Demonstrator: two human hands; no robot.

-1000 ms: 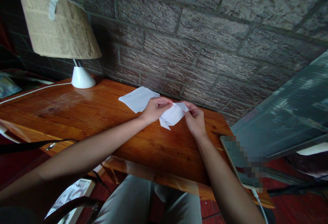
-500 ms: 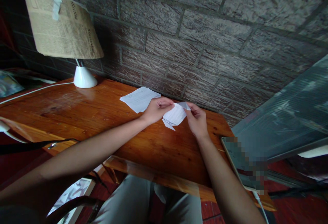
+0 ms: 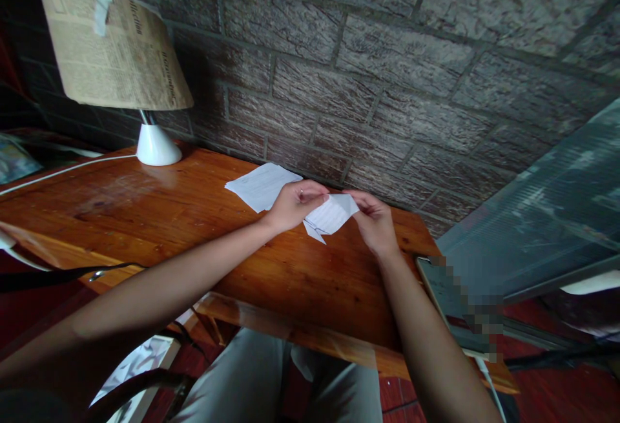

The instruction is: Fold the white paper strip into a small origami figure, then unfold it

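Note:
Both hands hold a small folded white paper (image 3: pixel 330 216) just above the wooden table (image 3: pixel 203 229), near the brick wall. My left hand (image 3: pixel 293 205) pinches its left side, with a ring on one finger. My right hand (image 3: pixel 375 223) pinches its right edge between thumb and fingers. The paper has several creases and a pointed flap hanging at its lower left. A second white sheet (image 3: pixel 259 186) with faint writing lies flat on the table behind my left hand.
A lamp with a white base (image 3: pixel 152 146) and a newspaper shade (image 3: pixel 109 45) stands at the table's back left; its white cord (image 3: pixel 62 170) runs left. A tablet-like device (image 3: pixel 455 307) lies at the table's right edge. The brick wall (image 3: pixel 387 68) is close behind.
The folded paper has shifted slightly between the fingers; my right hand has moved its grip up along the right edge. Both hands stay in the same place.

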